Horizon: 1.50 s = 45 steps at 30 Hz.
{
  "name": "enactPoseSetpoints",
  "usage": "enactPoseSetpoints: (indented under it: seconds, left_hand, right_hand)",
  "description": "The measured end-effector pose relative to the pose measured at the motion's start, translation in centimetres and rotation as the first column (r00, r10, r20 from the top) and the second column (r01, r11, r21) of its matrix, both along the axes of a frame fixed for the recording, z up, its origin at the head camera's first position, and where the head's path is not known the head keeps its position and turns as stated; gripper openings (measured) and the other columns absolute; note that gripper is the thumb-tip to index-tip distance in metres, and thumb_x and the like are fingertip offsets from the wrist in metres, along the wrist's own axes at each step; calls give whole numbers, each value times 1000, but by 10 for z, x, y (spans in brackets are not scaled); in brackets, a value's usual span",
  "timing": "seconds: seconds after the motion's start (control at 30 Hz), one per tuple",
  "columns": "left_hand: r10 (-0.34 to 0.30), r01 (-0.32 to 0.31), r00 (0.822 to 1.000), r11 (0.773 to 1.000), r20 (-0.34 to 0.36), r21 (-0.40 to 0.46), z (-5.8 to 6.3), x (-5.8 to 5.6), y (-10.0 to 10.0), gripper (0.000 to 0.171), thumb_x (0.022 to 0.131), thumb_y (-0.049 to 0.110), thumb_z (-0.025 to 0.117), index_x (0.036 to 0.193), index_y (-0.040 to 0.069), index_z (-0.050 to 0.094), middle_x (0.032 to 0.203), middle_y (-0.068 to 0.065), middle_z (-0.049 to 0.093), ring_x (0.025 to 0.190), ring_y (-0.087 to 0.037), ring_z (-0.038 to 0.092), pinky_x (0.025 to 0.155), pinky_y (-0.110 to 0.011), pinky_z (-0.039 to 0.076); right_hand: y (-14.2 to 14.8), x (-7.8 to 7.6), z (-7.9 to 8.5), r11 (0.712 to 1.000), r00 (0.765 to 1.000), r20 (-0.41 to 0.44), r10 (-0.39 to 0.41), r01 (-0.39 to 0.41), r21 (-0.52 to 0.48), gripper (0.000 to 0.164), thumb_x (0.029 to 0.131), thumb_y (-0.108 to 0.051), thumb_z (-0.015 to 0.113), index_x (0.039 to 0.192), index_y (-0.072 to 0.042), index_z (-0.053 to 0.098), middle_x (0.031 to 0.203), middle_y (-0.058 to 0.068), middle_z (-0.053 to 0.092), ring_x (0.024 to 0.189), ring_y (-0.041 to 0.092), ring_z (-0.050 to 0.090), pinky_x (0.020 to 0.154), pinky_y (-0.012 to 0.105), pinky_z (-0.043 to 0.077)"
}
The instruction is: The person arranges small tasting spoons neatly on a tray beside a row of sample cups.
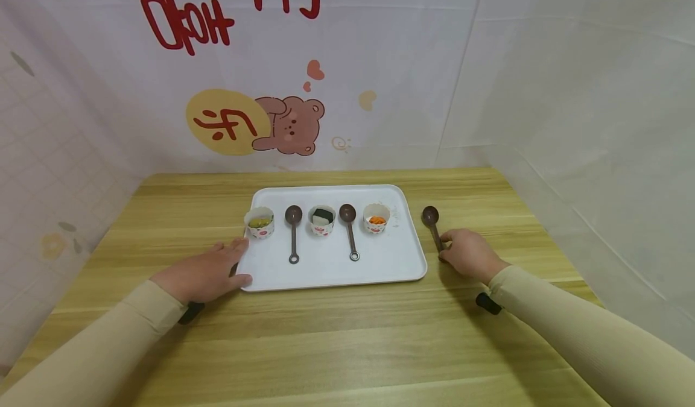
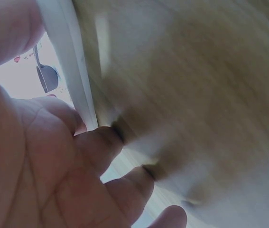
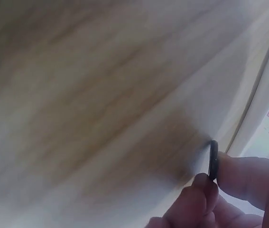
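My right hand (image 1: 469, 255) pinches the handle of a brown measuring spoon (image 1: 430, 215) over the wood table, just right of the tray. In the right wrist view the dark handle end (image 3: 213, 159) shows between thumb and fingers. My left hand (image 1: 205, 272) rests at the left edge of the white tray (image 1: 326, 271), fingers extended and thumb over the rim. On the tray stand three paper cups: one with yellow-green food (image 1: 260, 230), one with a white and dark green piece (image 1: 321, 228), one with orange bits (image 1: 376, 227). Two brown measuring spoons, left (image 1: 294, 215) and right (image 1: 347, 213), lie between them.
Beneath everything is a wood-grain table (image 1: 336, 347). A white printed cloth (image 1: 391, 51) hangs behind it, bearing a bear drawing (image 1: 293, 126), and pale cloth stands at both sides. Black bands (image 1: 488, 303) sit under the wrists.
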State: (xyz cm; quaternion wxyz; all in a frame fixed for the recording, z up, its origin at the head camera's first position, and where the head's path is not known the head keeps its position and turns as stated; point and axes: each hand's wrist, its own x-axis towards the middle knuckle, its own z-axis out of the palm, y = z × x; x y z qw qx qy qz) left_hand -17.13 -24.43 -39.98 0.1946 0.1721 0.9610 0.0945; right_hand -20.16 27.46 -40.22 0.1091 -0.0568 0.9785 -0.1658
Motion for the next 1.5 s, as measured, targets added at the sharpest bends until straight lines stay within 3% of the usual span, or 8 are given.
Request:
enactPoseSetpoints:
  seconds: [0.47,0.67,0.93,1.5]
  left_hand:
    - [5,-5,1000,1000,1,4,-3,0,1,93,103,57,59,165,-4,25,168,-31,30,150,-63,26,121,-70,31]
    - [4,-4,1000,1000,0,5,-1,0,1,93,103,56,59,164,-4,25,168,-31,30,150,-63,27,121,-70,31]
    - [2,-2,1000,1000,0,3,0,0,0,93,103,57,58,164,-4,25,168,-30,30,150,-64,27,121,-70,31]
    - [3,-3,1000,1000,5,-6,2,0,2,93,103,57,59,164,-4,26,168,-30,30,150,-63,28,121,-70,32]
  right_hand:
    - [0,-1,-1,1000,1000,-5,15,-15,1,32,100,-10,64,123,11,68,100,18,78,75,18,65,66,34,54]
    - [-3,-3,0,998,999,-36,-12,10,-56,39,101,-11,63,132,13,64,105,22,79,77,17,69,65,31,54]
    - [-13,-2,6,992,998,-48,-28,21,-125,42,102,-13,63,138,9,63,105,20,79,61,13,57,55,27,45]
    - [-42,-3,1,989,999,-24,-20,17,-144,38,100,-12,68,133,5,69,99,14,79,64,13,60,54,26,47]
